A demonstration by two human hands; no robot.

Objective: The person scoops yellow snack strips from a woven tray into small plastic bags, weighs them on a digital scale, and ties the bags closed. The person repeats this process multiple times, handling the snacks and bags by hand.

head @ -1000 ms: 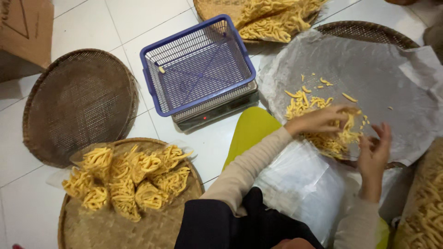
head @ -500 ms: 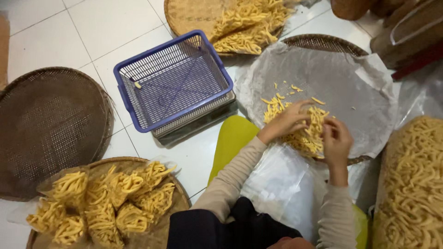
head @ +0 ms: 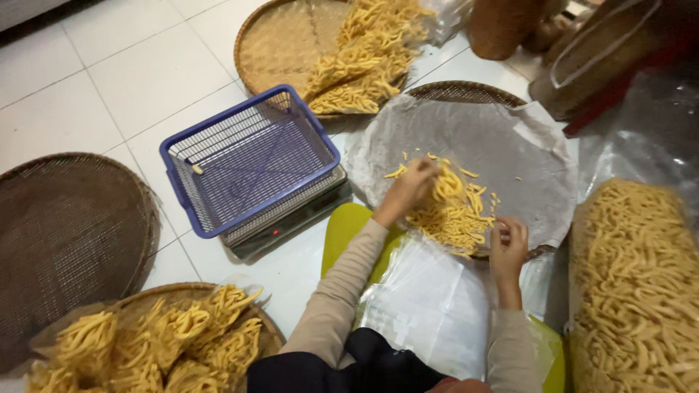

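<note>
Several woven trays ring the tiled floor (head: pixel 95 80); the paper-lined tray (head: pixel 510 145) carries a pile of yellow sticks (head: pixel 451 211); a blue wire basket (head: pixel 251 156) sits on a scale just left of it; left hand (head: pixel 411 185) rests on the pile, fingers curled into the sticks; right hand (head: pixel 508 244) at the pile's near edge, fingers bent, pinching a few.

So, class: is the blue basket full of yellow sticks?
No, the blue basket is almost bare, with one small piece near its left wall, while the sticks lie on the paper-lined tray.
</note>
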